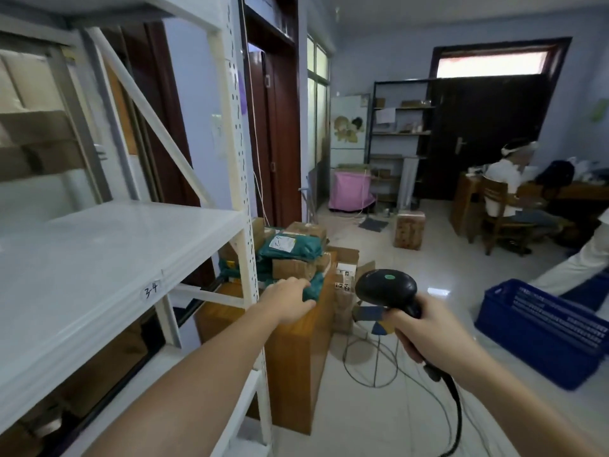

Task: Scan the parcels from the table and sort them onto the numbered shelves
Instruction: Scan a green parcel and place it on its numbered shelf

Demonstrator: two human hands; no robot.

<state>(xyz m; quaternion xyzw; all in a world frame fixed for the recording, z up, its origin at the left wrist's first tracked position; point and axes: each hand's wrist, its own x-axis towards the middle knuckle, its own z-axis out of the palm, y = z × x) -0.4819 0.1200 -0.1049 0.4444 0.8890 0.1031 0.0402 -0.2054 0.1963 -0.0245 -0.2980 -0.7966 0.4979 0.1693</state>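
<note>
A wooden table [296, 351] stands past the white shelf post, piled with teal mailer bags and brown cardboard parcels [293, 249]. My left hand [286, 300] reaches past the post and closes on the nearest teal parcel [313, 288] at the table's front edge. My right hand [428, 331] grips a black barcode scanner [387, 286] with a green dot on top, its cable hanging down to the floor. The white shelf [99, 252] on my left carries the label "3-4" [151, 289] on its front edge and is bare on top.
A blue plastic crate [540, 331] sits on the floor to the right. More cardboard boxes [346, 272] lean beside the table, and one box [408, 230] stands farther off. A seated person [504, 183] works at a desk at the back right. A wire stand [372, 361] is underfoot.
</note>
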